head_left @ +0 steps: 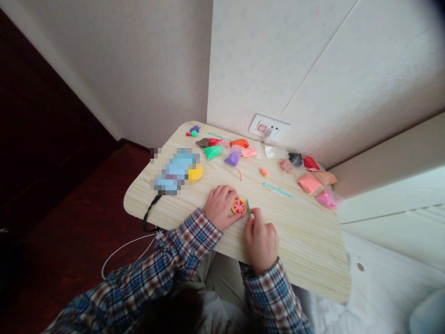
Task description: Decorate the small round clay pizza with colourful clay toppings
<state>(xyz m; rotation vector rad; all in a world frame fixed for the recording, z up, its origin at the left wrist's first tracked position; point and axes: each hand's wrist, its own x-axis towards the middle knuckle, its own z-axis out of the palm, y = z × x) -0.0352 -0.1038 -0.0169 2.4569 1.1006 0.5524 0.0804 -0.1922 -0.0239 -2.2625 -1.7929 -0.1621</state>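
Note:
On the table's near side lies a small round clay piece [239, 207], yellow at the rim with a pink and red pattern like a fruit slice. My left hand [221, 207] is closed around its left side, thumb below and fingers above. In my right hand [261, 235], a teal plastic clay knife [248, 207] is pinched, its flat blade standing at the disc's right edge. Whether the blade touches the clay I cannot tell. The knife's handle is hidden in the fist.
Clay bags, including green [213, 152], purple [232, 158] and salmon [309, 183], line the back and right. A teal stick [278, 190] and an orange-pink clay lump [264, 172] lie beyond my hands. A yellow packet [195, 175] is left, before a wall socket [269, 127].

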